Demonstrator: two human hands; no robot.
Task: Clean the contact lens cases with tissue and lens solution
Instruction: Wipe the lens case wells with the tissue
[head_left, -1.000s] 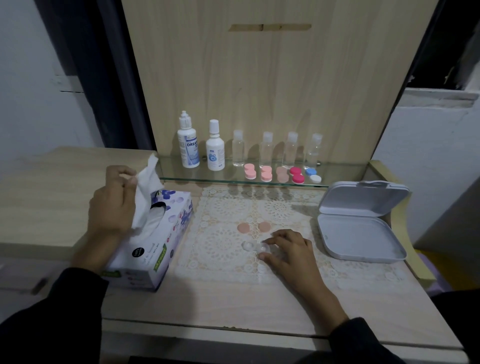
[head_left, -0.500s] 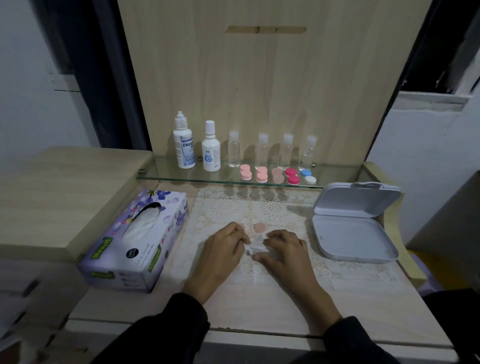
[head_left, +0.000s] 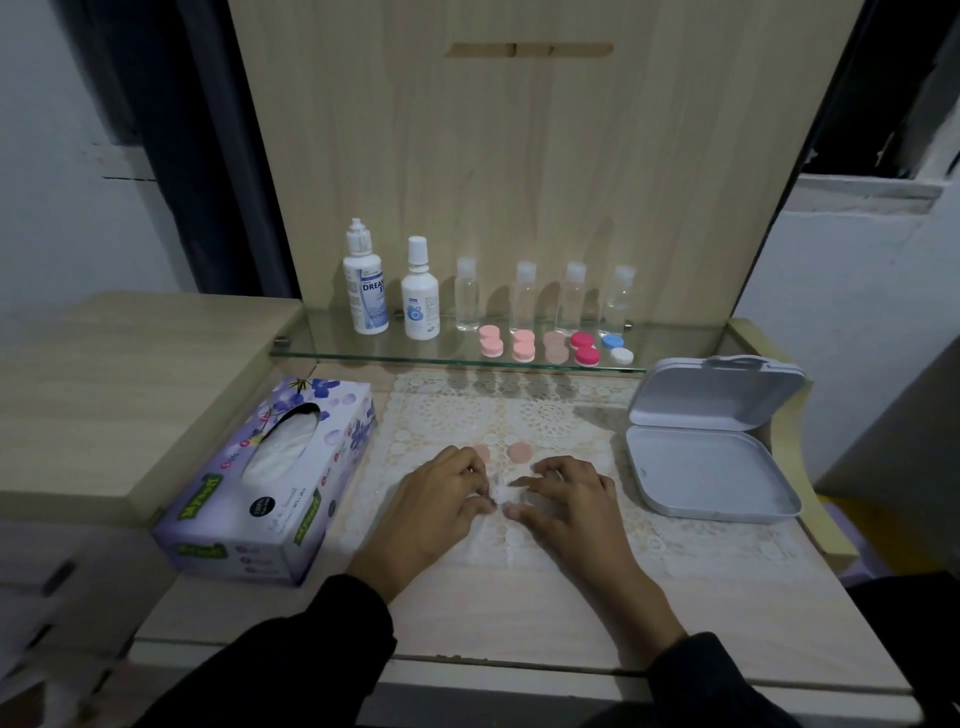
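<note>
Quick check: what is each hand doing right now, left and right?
Left hand: pinches the tissue.
Right hand: fingers curled round the case, which barely shows.

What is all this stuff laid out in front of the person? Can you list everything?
tissue box: one, purple with flowers, left on the table
white bottles: two, left end of the glass shelf
clear bottles: four, white caps, on the shelf right of the white ones
lens cases: five capped pairs (two pink, one peach, one red, one blue-and-white), front of the shelf
lace mat: one, cream, table centre
loose caps: two, peach, middle of the mat
grey box: one, lid open, right of the mat
tissue: one small piece, white, mid-mat, pinched from both sides
left hand: black sleeve, pinching the tissue
right hand: black sleeve, pinching the tissue
</note>
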